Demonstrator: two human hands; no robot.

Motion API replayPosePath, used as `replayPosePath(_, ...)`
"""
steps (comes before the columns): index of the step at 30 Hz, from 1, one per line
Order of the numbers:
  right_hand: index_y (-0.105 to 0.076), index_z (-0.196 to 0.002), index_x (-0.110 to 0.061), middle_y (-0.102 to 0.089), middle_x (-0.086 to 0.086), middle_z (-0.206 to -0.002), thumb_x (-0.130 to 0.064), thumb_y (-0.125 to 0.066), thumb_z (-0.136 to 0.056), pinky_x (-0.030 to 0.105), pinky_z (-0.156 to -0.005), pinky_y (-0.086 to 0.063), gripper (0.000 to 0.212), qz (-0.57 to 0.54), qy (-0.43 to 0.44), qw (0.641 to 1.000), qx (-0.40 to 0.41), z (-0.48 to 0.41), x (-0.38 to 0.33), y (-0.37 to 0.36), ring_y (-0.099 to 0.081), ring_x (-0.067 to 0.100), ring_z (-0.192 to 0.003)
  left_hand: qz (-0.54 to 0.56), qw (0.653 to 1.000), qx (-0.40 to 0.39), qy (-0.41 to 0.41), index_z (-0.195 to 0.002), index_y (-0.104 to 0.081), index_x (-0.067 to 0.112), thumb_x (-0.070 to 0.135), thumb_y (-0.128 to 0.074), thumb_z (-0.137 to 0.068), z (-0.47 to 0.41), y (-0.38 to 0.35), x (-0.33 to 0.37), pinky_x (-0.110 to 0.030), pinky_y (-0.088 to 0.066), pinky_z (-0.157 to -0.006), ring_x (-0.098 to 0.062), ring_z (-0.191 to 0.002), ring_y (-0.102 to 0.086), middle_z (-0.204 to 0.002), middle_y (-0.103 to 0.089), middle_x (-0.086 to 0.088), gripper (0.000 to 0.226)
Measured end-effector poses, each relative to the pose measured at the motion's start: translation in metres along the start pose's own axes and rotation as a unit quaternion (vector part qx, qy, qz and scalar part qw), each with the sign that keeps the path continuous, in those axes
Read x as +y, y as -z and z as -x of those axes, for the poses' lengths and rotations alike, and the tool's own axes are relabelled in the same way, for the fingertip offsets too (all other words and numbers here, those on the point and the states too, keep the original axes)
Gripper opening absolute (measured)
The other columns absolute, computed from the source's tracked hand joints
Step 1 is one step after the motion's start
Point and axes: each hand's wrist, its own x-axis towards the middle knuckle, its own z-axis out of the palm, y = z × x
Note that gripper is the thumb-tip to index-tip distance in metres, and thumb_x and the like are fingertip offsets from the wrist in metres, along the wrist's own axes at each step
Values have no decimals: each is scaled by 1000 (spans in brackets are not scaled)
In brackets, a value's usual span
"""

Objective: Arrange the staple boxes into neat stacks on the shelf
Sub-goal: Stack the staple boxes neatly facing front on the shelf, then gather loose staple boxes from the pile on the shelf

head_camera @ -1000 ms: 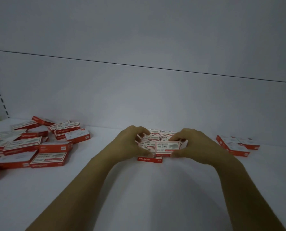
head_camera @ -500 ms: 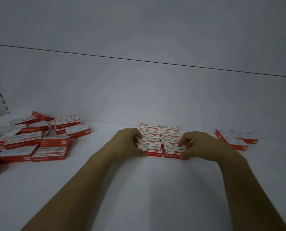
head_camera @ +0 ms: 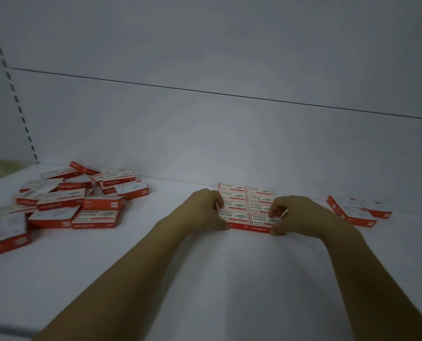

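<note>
Head view, left to right. Slotted upright (head_camera: 10, 82) with dark punched holes at far left edge. Loose pile (head_camera: 77, 203) of staple boxes lies on the white shelf (head_camera: 131, 267), well apart from the left hand (head_camera: 202, 212): flat rectangular cartons, red sides, white printed tops, overlapping at mixed angles, some blurred. Left hand has fingers curled against the left side of the arranged block (head_camera: 232, 194), thumb at its front-left corner. Block is two columns wide, four rows deep, boxes flush edge to edge, tops level, rear row near the back panel (head_camera: 205, 131). Right hand (head_camera: 301, 215) has fingers curled over the front-right box, thumb on its red front face; the block sits clamped between both hands. Small group (head_camera: 355, 209) of boxes lies to the right, apart from the right hand. Shelf surface smooth, matte.
</note>
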Motion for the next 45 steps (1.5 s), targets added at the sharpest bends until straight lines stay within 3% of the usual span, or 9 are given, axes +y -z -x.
replayPosePath(4,-56,-113,-14,-55,5,-118,-23,-69,-81,16,-71,-39,36,162,1,986,-25,1,-23,3,-46,13,-93,-57,998,-23,-20,-112,-60,12,29,-73,-78,4,4,9,-20,-42,-78,-13,-89,-51,-113,-60,-3,40)
replayPosePath(7,-51,-123,-15,-53,7,-120,-33,-68,-81,29,-91,-40,49,266,-5,963,-27,-2,-46,-2,-45,21,-104,-97,995,-22,-21,-120,-58,15,32,-70,-81,14,13,3,-21,-41,-81,-16,-99,-55,-119,-59,-3,45)
replayPosePath(12,-49,-128,-17,-48,8,-127,-30,-57,-89,33,-94,-40,42,181,147,972,37,-12,-105,-17,-44,25,-118,-164,986,35,26,-127,-53,13,31,-65,-85,42,54,-34,-29,-42,-90,-22,-111,-52,-125,-54,-8,46)
replayPosePath(19,-46,-132,-17,-47,7,-131,-36,-53,-92,31,-99,-37,45,69,292,953,38,-28,-196,-64,-45,23,-122,-192,969,111,110,-114,-62,14,26,-59,-88,101,122,-83,-29,-46,-83,-20,-98,-57,-112,-63,-5,29)
replayPosePath(26,-45,-135,-23,-46,4,-139,-55,-47,-85,41,-103,-41,59,15,319,947,28,-46,-254,-88,-47,27,-125,-214,945,171,179,-110,-65,13,27,-58,-88,146,150,-113,-29,-45,-84,-20,-98,-58,-110,-65,-5,27)
replayPosePath(29,-51,-129,-15,-48,10,-134,-45,-47,-92,40,-101,-42,48,27,287,958,0,-50,-260,-97,-49,28,-119,-215,938,162,217,-108,-65,12,26,-57,-88,159,153,-126,-30,-47,-85,-21,-99,-57,-109,-64,-6,25)
replayPosePath(34,-51,-128,-11,-49,11,-133,-26,-61,-87,33,-100,-40,45,-11,293,955,40,-53,-257,-95,-47,27,-120,-204,934,181,230,-108,-66,14,25,-59,-88,169,155,-136,-29,-47,-85,-19,-99,-57,-110,-64,-4,24)
replayPosePath(38,-50,-128,-19,-49,10,-121,-28,-68,-82,35,-96,-41,50,-37,309,947,78,-52,-244,-85,-44,29,-118,-193,938,198,208,-110,-66,13,21,-58,-88,158,152,-130,-29,-47,-85,-20,-99,-58,-110,-65,-5,25)
replayPosePath(45,-48,-129,-13,-44,6,-124,-8,-62,-84,18,-85,-27,47,-46,303,941,141,-43,-190,-62,-35,25,-117,-201,954,159,157,-105,-67,11,21,-57,-88,114,132,-97,-30,-49,-81,-20,-91,-58,-107,-66,-7,21)
